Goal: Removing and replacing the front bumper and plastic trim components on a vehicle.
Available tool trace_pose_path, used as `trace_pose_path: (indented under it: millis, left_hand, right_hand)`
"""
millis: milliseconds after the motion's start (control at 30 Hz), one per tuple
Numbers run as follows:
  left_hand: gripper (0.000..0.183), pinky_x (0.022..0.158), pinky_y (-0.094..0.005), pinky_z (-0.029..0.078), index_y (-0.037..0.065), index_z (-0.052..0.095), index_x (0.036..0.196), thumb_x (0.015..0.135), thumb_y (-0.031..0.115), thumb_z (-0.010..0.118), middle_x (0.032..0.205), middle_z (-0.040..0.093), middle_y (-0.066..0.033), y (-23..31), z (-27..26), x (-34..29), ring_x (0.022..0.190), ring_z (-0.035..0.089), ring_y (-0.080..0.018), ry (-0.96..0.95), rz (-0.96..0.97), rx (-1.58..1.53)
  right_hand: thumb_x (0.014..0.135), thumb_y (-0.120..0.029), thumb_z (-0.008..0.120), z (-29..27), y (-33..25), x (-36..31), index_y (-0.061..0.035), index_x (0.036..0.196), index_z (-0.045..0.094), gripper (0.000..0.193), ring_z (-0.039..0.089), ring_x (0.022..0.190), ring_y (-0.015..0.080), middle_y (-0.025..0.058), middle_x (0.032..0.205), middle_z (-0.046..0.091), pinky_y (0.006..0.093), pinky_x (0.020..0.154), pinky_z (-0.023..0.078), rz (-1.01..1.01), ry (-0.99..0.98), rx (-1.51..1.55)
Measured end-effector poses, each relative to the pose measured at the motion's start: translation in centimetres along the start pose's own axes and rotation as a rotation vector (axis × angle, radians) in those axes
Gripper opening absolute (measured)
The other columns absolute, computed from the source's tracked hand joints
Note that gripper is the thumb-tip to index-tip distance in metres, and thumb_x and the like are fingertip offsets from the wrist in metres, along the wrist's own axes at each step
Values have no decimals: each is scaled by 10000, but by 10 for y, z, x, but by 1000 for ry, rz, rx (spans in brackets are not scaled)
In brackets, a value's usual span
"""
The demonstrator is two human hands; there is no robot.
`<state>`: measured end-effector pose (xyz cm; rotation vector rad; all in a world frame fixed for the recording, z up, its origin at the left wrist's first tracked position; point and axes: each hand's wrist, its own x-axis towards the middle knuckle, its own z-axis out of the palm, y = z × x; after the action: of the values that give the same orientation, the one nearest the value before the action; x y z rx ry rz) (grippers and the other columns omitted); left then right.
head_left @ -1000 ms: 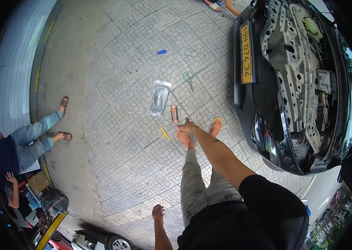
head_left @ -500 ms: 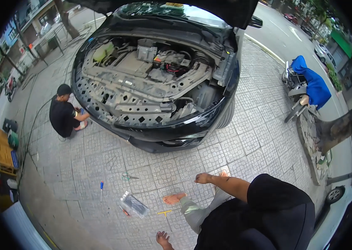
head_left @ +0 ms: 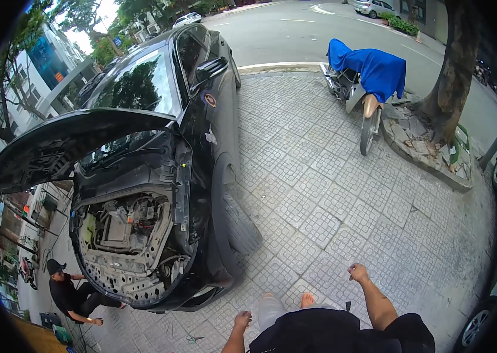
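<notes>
My left hand [head_left: 242, 319] hangs low at my side near my knee, fingers loosely bent and apart, holding nothing I can see. My right hand [head_left: 358, 272] is out ahead over the paving, its fingers curled closed with no object showing. Neither hand touches anything. To the left stands a black car [head_left: 201, 147], its hood [head_left: 66, 144] raised over the exposed, dusty engine bay [head_left: 125, 229]. The front wheel [head_left: 239, 223] is turned outward. Green-handled scissors [head_left: 194, 338] lie on the ground, nearest to my left hand.
A co-worker [head_left: 69, 294] in black clothes and cap is by the car's front left. Farther off on the right stand a motorbike [head_left: 371, 120] under a blue cover [head_left: 378, 70] and a tree [head_left: 448, 76] in a stone-edged bed. Patterned paving [head_left: 319, 194] runs to the road.
My view has swung right and up, so the car sits farther left. My feet now point along its side. The co-worker has risen from a low squat. Most ground tools have left view.
</notes>
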<state>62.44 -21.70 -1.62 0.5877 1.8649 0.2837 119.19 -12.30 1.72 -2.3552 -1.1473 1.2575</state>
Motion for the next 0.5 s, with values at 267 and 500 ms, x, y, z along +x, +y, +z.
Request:
trace_pose_path:
  millis: [267,500]
  left_hand:
    - [504,905,-360,508,32,613,1280,933,398,616,1104,710,-159,355,133,43,1021,677,-261,-161,594,254]
    - [663,1060,-446,431,42,601,1312,923,573,522,1328,605,-197,499,203,187,1264,546,-367,-647,500,1280]
  right_hand:
    - [952,-223,572,-1,82,78,-46,1153,563,268,706,699,289,154,905,702,416,553,544,529,-36,586]
    - [939,-321,582,-51,155,123,-74,1146,605,322,705,790,300,137,934,707,467,615,530,580,-36,360]
